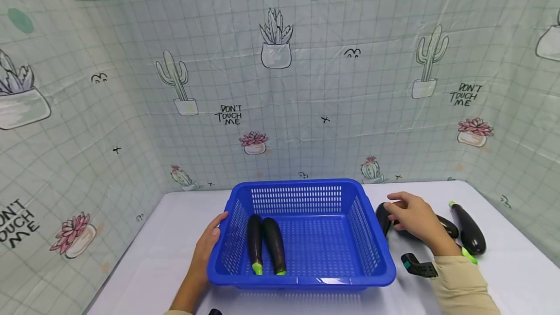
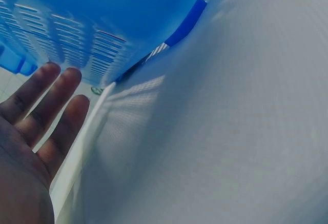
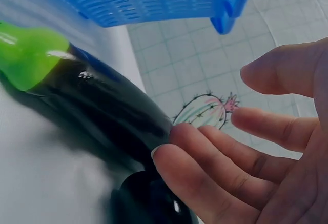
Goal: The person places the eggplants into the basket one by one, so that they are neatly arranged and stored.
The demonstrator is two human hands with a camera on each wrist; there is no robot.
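A blue plastic basket [image 1: 302,280] holds two dark eggplants, a left one [image 1: 254,239] and a right one [image 1: 273,242], side by side with green ends toward the front. Along the basket's left side lies my left hand [image 1: 204,252], fingers extended with their tips right at the wall, as the left wrist view also shows. My right hand [image 1: 415,218] is over the eggplants to the right of the basket, fingers loosely bent and parted. In the right wrist view its fingertips are right at one green-capped eggplant [image 3: 113,101]; the dark end of another eggplant [image 3: 154,198] is below.
Beside the basket's right wall lies an eggplant [image 1: 382,218]. Another eggplant [image 1: 448,227] is partly hidden by the right hand, and one more eggplant [image 1: 470,231] lies farther right. The white table [image 1: 144,256] is enclosed by a cactus-print curtain [image 1: 323,91].
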